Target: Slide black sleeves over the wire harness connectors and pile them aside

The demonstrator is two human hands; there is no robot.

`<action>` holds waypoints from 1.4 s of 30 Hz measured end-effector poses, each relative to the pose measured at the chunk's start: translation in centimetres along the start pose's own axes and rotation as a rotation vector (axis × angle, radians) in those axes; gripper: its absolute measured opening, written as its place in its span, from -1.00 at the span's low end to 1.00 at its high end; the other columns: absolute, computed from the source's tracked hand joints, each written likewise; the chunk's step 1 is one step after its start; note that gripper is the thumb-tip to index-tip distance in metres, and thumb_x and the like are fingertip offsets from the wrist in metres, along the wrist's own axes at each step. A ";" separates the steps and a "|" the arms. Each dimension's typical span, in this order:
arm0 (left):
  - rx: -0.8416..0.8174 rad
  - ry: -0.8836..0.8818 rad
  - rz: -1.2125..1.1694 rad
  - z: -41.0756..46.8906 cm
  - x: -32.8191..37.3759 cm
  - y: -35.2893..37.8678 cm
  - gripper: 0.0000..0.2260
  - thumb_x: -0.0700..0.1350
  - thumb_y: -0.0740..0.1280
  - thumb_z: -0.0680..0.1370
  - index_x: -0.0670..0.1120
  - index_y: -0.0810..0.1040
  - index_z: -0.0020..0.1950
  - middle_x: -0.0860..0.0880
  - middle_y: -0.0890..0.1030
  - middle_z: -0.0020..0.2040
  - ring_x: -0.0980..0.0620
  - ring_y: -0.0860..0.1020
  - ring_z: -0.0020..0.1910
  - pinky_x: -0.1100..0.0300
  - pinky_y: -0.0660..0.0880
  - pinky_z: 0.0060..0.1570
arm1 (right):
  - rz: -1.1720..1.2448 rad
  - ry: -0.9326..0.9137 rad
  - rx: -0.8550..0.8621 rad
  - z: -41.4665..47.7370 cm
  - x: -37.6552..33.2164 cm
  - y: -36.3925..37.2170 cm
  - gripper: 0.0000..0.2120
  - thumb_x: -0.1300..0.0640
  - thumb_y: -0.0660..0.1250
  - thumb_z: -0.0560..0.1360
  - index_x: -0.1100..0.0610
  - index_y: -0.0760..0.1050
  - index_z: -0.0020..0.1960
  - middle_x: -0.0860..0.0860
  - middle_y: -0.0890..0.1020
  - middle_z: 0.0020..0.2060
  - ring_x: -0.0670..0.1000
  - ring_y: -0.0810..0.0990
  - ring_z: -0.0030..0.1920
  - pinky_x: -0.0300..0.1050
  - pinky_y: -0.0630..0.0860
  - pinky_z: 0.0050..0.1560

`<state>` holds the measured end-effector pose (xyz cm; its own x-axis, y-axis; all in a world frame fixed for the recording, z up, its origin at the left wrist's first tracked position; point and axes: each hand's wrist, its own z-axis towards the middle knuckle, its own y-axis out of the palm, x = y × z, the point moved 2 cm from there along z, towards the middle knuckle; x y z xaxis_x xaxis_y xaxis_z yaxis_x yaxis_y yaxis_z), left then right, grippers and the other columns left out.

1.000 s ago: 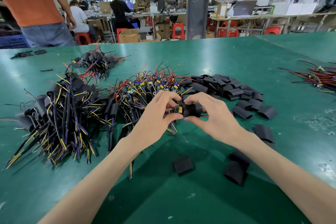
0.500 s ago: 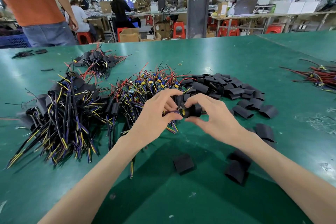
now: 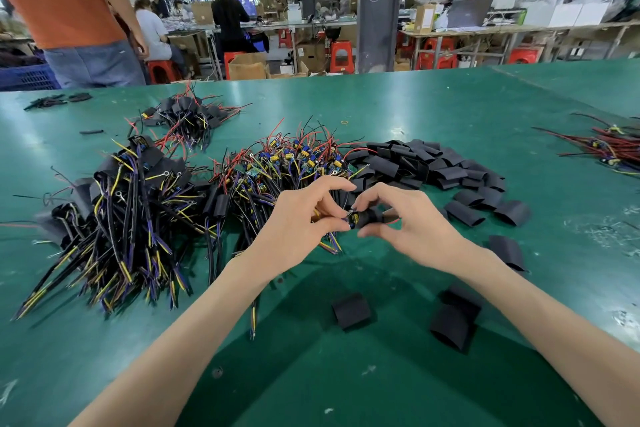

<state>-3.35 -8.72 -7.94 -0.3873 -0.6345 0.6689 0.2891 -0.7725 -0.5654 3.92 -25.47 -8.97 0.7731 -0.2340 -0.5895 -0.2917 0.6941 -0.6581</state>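
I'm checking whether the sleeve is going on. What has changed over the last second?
Little. The left hand still pinches the connector and the right hand still grips the black sleeve; both drifted slightly rightward. Nothing was let go. Whether the sleeve slid further on, I cannot tell. The big wire pile, the loose sleeve heap and the table stayed put.

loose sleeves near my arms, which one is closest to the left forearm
The lone black sleeve, lying nearer the left forearm; the other loose sleeves sit right beside the right forearm.
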 end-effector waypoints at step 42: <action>0.130 -0.089 -0.035 -0.2 0.4 0.5 -0.69 -0.32 0.49 0.37 0.01 0.50 -0.07 0.08 0.61 -0.21 0.20 0.56 -0.26 0.41 0.48 -0.18 | 0.005 -0.017 0.074 0.1 -0.3 -0.1 -0.62 0.19 0.54 0.31 0.08 0.51 0.07 -0.11 0.64 -0.05 -0.17 0.57 -0.04 -0.37 0.46 0.02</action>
<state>-3.56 -9.32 -8.06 -0.3221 -0.6024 0.7303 0.3900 -0.7874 -0.4774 3.77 -25.41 -8.74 0.7815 -0.2188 -0.5843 -0.2538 0.7439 -0.6182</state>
